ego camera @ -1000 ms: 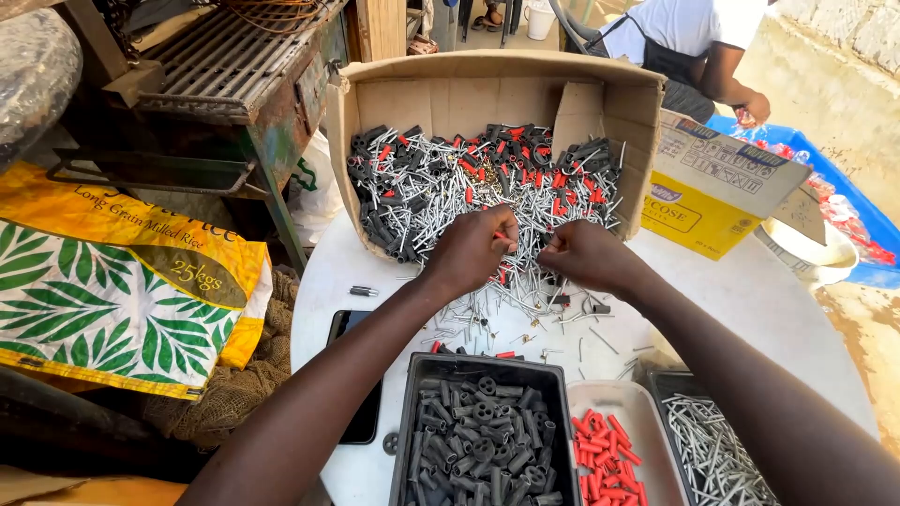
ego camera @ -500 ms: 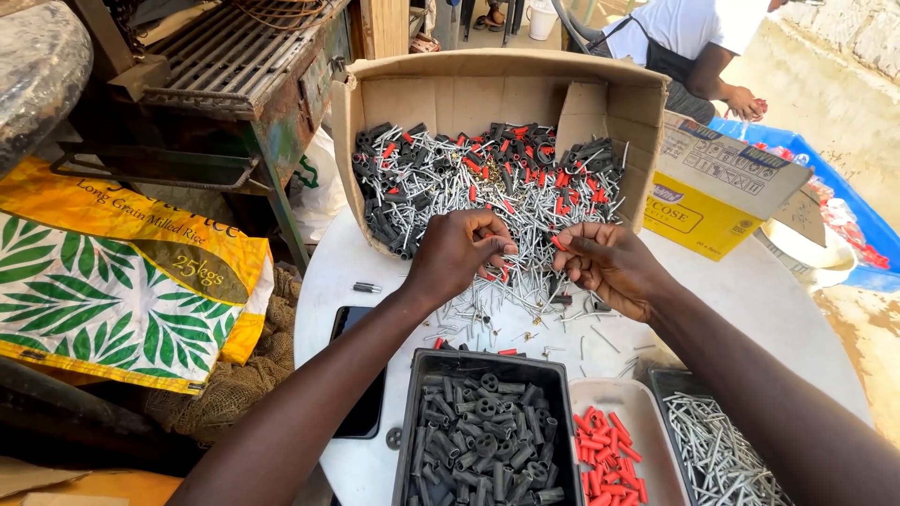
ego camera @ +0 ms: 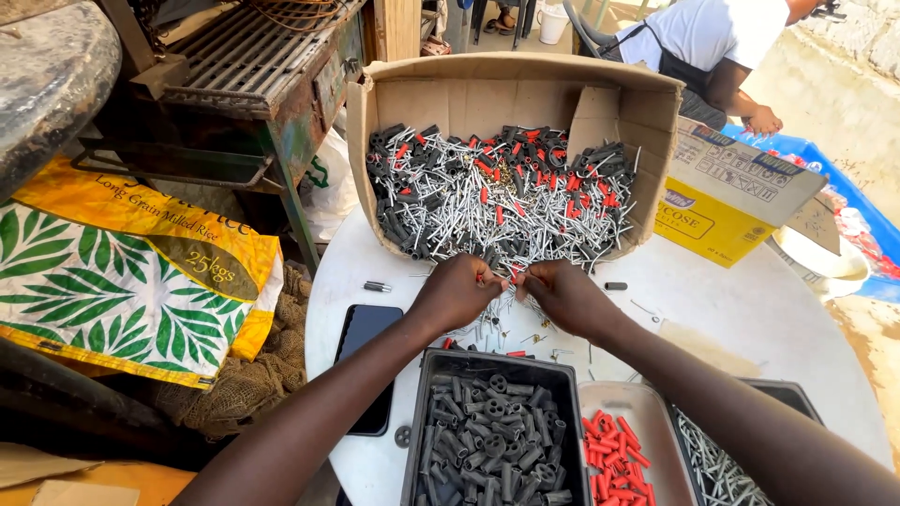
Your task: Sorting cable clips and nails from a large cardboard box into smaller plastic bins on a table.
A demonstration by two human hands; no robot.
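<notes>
Both hands, apart half a second ago, have closed together at the mouth of the tipped cardboard box.

Left hand [ego camera: 457,292] and right hand [ego camera: 565,297] meet just in front of the cardboard box [ego camera: 656,112], which lies on its side on the round white worktop [ego camera: 750,319], so that its mixed heap of grey sleeves, red plugs and silver screws [ego camera: 497,192] spills toward the person. Left fingers [ego camera: 480,277] are pinched nearly closed on a small red plug; right fingers are curled over the spilled pieces, and whether they hold one cannot be told. Nearest the person stand three trays for sorted parts: a black tray [ego camera: 417,412] of grey sleeves, a pale tray [ego camera: 647,398] of red plugs, a dark tray [ego camera: 797,398] of screws. A phone [ego camera: 366,361] lies left of them.
</notes>
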